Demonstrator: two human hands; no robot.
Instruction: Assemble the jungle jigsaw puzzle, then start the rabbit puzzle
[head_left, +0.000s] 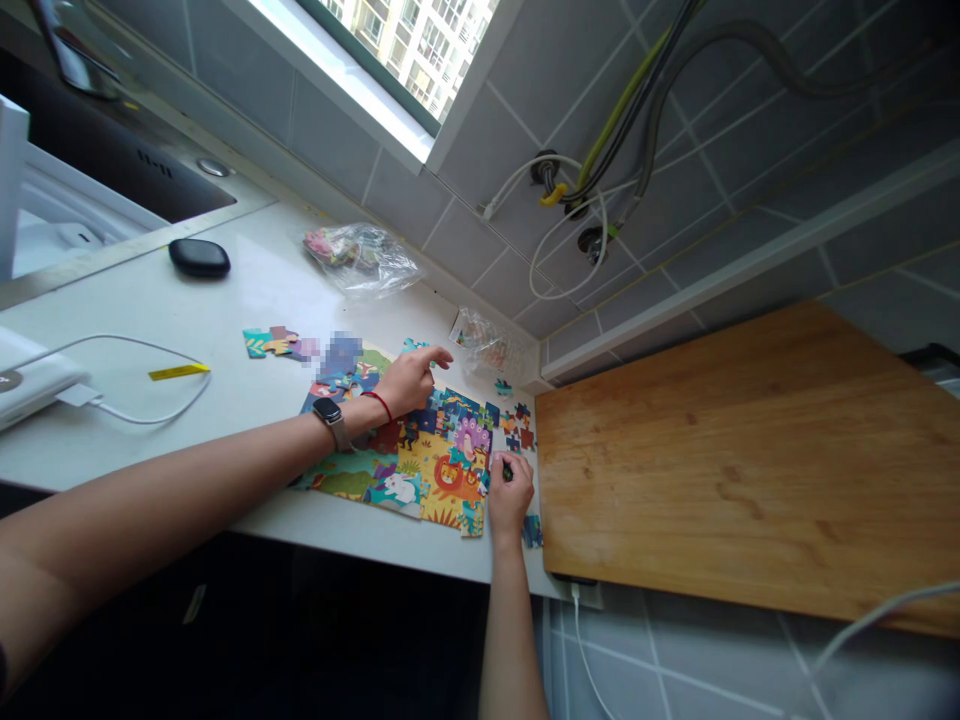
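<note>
- Near bench's front edge, right of centre: part-built jigsaw puzzle (442, 470), lion & peacock pics, edges uneven, sits w/ gaps
- L hand (409, 382): open, fingers stretched out over puzzle's top edge, nearest a teal loose pc (415, 345); can't tell if touching
- R hand (510, 495): closed, fingers pinching dark pc (507, 472) at puzzle's right side
- On L wrist: smartwatch (326, 415) + red string bracelet (379, 405)
- Loose pcs (270, 343) left of puzzle, more pcs (517, 428) right of it; blurred patch (337, 360) between, can't tell what
- Back edge: 2 clear plastic bags (361, 258) (487, 345)
- Bench (150, 300) left side: black oval case (199, 257), white power bank (34, 375) w/ white cable (150, 400), yellow strip (178, 372)
- Right of bench: wooden cutting board (742, 460)
- Back left corner: steel sink (112, 170)
</note>
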